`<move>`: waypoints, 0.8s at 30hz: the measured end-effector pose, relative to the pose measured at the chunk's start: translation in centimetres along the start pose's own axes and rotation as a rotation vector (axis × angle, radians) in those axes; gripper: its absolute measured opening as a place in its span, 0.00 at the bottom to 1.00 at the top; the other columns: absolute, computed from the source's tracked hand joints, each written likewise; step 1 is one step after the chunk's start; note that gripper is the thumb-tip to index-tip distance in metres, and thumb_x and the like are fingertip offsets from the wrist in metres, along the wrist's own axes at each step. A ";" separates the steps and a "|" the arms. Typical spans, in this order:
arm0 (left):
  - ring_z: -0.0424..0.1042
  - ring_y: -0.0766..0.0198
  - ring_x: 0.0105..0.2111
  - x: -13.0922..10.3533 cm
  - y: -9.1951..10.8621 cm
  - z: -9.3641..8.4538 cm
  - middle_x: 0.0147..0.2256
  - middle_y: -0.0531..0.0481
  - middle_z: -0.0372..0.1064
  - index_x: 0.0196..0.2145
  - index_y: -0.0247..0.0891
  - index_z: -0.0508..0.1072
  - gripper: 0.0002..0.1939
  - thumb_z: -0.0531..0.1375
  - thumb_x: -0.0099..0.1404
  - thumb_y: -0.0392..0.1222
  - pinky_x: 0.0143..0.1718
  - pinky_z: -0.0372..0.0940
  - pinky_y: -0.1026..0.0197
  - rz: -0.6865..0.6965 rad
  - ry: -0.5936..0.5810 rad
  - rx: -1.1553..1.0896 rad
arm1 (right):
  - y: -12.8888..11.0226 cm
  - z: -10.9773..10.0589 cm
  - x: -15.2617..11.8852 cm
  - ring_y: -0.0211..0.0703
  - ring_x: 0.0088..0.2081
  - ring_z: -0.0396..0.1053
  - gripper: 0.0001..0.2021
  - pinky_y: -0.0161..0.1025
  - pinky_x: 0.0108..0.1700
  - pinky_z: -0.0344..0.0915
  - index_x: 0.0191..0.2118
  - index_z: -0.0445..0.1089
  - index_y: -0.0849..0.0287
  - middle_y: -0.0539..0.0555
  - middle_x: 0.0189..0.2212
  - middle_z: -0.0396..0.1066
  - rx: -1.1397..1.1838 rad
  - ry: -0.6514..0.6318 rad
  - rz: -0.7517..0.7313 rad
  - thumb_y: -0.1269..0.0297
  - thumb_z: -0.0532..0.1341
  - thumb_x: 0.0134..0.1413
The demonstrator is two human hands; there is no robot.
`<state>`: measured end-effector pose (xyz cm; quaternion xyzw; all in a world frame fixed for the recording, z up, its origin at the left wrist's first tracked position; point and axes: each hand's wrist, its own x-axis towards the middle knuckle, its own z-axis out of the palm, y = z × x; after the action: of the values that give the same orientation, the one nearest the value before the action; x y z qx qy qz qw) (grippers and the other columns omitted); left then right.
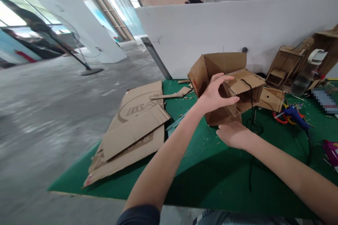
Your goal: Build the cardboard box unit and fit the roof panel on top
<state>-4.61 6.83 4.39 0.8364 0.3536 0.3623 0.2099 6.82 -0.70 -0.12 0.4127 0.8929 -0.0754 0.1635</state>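
A brown cardboard box structure stands tilted on the green table, with a smaller open cardboard compartment on its right side. My left hand is at the compartment's left side, thumb and fingers spread apart around its edge. Just below, my right hand has its fingers curled at the structure's bottom edge; what they grip, if anything, is hidden. A black cord runs over the compartment's top and hangs down its front to the table. A thin stick rises from behind the compartment.
Flat cardboard sheets lie on the left of the green table. To the right are scissors, a blue glue gun, a clear bottle, a purple packet and more cardboard pieces. A white partition stands behind.
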 end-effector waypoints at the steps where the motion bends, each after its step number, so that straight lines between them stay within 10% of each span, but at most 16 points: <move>1: 0.51 0.43 0.69 0.0 0.0 0.0 0.64 0.37 0.55 0.56 0.40 0.68 0.34 0.69 0.54 0.52 0.69 0.51 0.41 0.002 0.009 -0.002 | 0.0 0.2 0.2 0.55 0.47 0.77 0.18 0.42 0.38 0.70 0.48 0.77 0.69 0.68 0.48 0.77 -0.008 0.007 -0.005 0.82 0.55 0.57; 18: 0.50 0.47 0.70 0.0 0.5 -0.2 0.64 0.39 0.56 0.55 0.40 0.69 0.32 0.69 0.54 0.51 0.68 0.52 0.47 -0.013 0.020 0.009 | -1.5 1.4 1.6 0.57 0.54 0.72 0.17 0.53 0.56 0.65 0.50 0.77 0.67 0.68 0.51 0.76 -0.075 -0.013 -0.079 0.80 0.56 0.60; 24: 0.50 0.47 0.70 -0.3 1.0 -0.7 0.65 0.40 0.56 0.55 0.42 0.70 0.31 0.69 0.55 0.50 0.69 0.51 0.45 -0.004 0.023 0.038 | 0.0 0.1 -0.4 0.58 0.47 0.75 0.15 0.45 0.37 0.70 0.47 0.77 0.66 0.66 0.47 0.77 -0.015 -0.096 -0.093 0.74 0.60 0.56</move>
<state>-4.83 6.01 5.35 0.8354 0.3647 0.3645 0.1906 7.08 -1.05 -0.08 0.3653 0.9029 -0.0958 0.2054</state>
